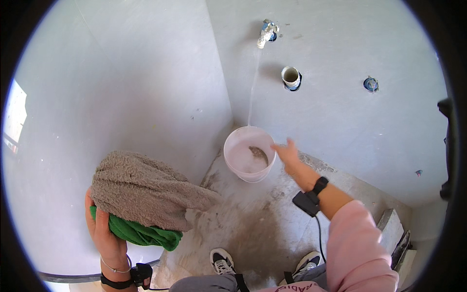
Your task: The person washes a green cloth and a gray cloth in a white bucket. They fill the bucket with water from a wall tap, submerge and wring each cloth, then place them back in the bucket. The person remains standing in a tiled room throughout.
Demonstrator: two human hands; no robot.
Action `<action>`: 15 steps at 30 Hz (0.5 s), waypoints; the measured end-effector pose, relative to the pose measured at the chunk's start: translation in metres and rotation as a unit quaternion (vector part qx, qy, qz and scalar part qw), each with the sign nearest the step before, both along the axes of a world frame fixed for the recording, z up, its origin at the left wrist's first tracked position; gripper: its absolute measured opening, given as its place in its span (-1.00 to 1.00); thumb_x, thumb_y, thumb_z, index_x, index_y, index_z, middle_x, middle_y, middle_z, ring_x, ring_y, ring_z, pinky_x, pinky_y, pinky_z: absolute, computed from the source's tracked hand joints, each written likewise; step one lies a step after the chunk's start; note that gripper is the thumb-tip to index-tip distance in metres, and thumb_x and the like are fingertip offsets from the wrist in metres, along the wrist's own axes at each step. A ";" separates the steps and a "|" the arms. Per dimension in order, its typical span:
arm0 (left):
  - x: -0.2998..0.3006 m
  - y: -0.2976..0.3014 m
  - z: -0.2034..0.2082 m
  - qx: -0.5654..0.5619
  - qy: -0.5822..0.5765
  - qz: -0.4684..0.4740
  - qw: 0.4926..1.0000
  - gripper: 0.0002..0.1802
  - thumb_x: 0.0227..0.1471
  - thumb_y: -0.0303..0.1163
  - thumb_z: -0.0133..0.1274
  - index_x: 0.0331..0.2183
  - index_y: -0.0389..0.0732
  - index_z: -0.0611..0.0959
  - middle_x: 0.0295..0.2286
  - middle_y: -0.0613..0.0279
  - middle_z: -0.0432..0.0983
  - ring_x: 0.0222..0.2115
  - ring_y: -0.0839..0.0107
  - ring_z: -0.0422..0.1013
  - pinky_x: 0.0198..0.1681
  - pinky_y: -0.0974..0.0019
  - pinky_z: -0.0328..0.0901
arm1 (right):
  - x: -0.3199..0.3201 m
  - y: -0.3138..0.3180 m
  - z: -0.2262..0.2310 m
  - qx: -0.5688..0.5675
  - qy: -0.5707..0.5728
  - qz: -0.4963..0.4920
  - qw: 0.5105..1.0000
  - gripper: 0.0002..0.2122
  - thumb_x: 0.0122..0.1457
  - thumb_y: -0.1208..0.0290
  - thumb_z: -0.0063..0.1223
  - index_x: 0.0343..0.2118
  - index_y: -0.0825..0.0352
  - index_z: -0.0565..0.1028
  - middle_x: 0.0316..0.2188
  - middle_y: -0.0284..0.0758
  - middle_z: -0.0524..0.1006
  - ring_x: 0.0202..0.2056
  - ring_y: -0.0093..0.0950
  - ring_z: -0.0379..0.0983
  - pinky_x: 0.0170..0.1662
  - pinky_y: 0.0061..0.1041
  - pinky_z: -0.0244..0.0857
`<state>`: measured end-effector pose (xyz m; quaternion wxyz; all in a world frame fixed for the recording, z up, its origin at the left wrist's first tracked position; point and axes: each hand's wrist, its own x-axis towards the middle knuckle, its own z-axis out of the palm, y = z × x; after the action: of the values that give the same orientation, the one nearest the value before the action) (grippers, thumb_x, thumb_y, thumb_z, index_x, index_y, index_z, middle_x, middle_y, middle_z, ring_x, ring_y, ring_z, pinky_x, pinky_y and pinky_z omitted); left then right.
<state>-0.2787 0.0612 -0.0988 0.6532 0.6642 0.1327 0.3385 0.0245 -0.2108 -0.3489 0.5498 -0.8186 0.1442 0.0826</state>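
Observation:
My left hand (100,221) is closed on a bundled brown towel (141,190) and a green cloth (141,233) beneath it, held up at the lower left. Ahead, a pale plastic bucket (249,178) stands on the floor in the wall corner. A thin stream of water runs into it from a tap (265,34). Inside the bucket lie cloudy water and a dark brown patch (259,154) that I cannot make out. Fingers apart and holding nothing, my right hand (286,153) is at the bucket's right rim; whether it touches the rim is unclear.
An open pipe end (291,76) and a blue capped fitting (370,84) stick out of the grey wall, right of the tap. Broken boards (390,228) lean at the lower right. My shoes (223,261) stand on the stained concrete floor (243,219). Cables run from both wrist straps.

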 end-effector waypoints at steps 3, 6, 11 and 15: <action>0.000 -0.001 0.002 0.009 0.009 -0.006 1.000 -0.52 0.07 -0.29 -0.06 -0.02 -0.32 0.29 -0.14 0.16 0.33 -0.13 0.40 0.27 -0.03 0.34 0.16 | -0.020 0.002 -0.075 0.149 0.287 -0.041 0.945 -0.32 -0.14 0.18 0.27 0.00 0.44 0.23 -0.07 -0.11 0.31 -0.08 -0.23 0.29 -0.09 -0.11 0.27; 0.001 -0.003 0.000 0.008 0.019 -0.018 1.000 -0.53 0.06 -0.29 -0.06 -0.04 -0.33 0.30 -0.15 0.16 0.33 -0.13 0.40 0.27 -0.03 0.35 0.15 | -0.029 0.010 -0.105 0.302 0.258 -0.002 0.918 -0.41 -0.13 0.15 0.26 -0.13 0.46 0.29 -0.30 -0.18 0.40 -0.32 -0.34 0.42 -0.28 -0.26 0.40; -0.001 -0.005 -0.004 0.004 0.033 -0.025 0.999 -0.58 0.06 -0.32 -0.08 -0.07 -0.32 0.32 -0.17 0.17 0.34 -0.15 0.43 0.27 -0.04 0.37 0.15 | -0.011 0.012 -0.055 0.289 0.174 -0.023 0.941 -0.49 -0.14 0.12 0.26 -0.35 0.51 0.36 -0.51 -0.23 0.39 -0.58 -0.44 0.40 -0.55 -0.50 0.43; -0.002 -0.008 -0.007 -0.023 0.037 -0.019 0.999 -0.62 0.06 -0.36 -0.12 -0.08 -0.31 0.33 -0.17 0.18 0.34 -0.15 0.44 0.27 -0.05 0.37 0.15 | 0.004 -0.001 0.004 0.212 0.185 0.031 0.959 -0.49 -0.17 0.12 0.28 -0.40 0.54 0.39 -0.52 -0.22 0.39 -0.59 -0.44 0.40 -0.58 -0.52 0.44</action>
<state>-0.2804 0.0534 -0.1062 0.6691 0.6637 0.1517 0.2981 0.0287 -0.2115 -0.3446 0.6718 -0.6577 0.1968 0.2782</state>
